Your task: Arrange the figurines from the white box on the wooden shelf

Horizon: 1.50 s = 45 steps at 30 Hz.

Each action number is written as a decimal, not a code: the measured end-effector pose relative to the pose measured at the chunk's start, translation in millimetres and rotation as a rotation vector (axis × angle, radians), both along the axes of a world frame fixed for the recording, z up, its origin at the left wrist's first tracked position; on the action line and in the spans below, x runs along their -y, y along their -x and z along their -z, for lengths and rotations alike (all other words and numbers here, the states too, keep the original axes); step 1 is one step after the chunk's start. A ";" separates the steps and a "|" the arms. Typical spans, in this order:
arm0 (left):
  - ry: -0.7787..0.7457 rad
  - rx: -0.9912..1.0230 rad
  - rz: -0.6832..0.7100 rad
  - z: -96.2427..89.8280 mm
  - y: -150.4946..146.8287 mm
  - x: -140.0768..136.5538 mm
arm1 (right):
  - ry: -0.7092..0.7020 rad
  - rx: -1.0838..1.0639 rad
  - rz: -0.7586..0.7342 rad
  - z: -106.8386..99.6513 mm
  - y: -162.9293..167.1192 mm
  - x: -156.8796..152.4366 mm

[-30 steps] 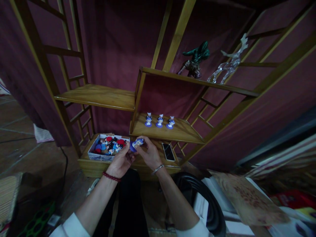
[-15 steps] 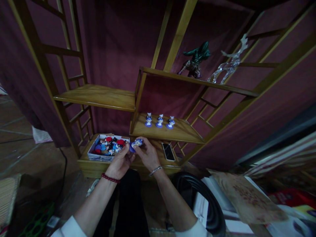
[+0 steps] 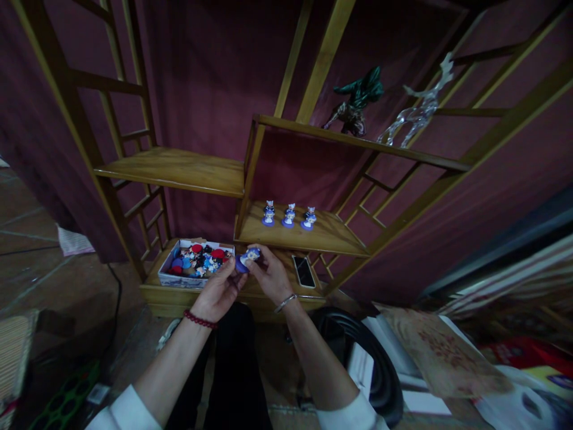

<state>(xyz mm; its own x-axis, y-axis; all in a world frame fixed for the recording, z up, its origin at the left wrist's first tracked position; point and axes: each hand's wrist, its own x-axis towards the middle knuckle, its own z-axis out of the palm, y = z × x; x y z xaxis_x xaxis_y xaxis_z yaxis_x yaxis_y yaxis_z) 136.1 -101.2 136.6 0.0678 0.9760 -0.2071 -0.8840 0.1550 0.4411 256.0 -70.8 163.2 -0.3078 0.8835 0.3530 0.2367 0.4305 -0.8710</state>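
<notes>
Between my two hands, above the low front board of the shelf unit, is a small purple and white figurine [image 3: 249,257] on a purple base. My left hand [image 3: 220,291] has its fingers closed at the base. My right hand [image 3: 272,278] pinches the figurine's upper part from the other side. To the left stands an open box [image 3: 181,283] holding several jumbled red, blue, black and white figurines [image 3: 206,261]. On the middle shelf [image 3: 322,239], purple and white figurines [image 3: 289,216] stand upright, with others behind them.
A phone [image 3: 304,272] lies right of my hands. Above, a dark green statuette [image 3: 358,98] and a clear deer figure [image 3: 416,116] stand on the upper shelf. A black coiled hose [image 3: 380,364] and flat papers [image 3: 439,349] are on the floor at right.
The figurine has turned slightly between my fingers, and my hands stay close together around it. The view has shifted a little.
</notes>
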 end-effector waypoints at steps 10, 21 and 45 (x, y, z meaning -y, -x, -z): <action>-0.017 0.035 0.011 3.5 0.8 -0.9 | -0.076 0.100 -0.013 -8.1 -1.9 0.5; -0.003 -0.034 -0.023 -2.1 -4.4 5.0 | -0.148 0.197 -0.052 -14.6 -7.5 -0.4; 0.029 -0.158 0.126 11.8 -37.4 13.0 | -0.120 0.510 -0.219 -21.0 -54.5 6.5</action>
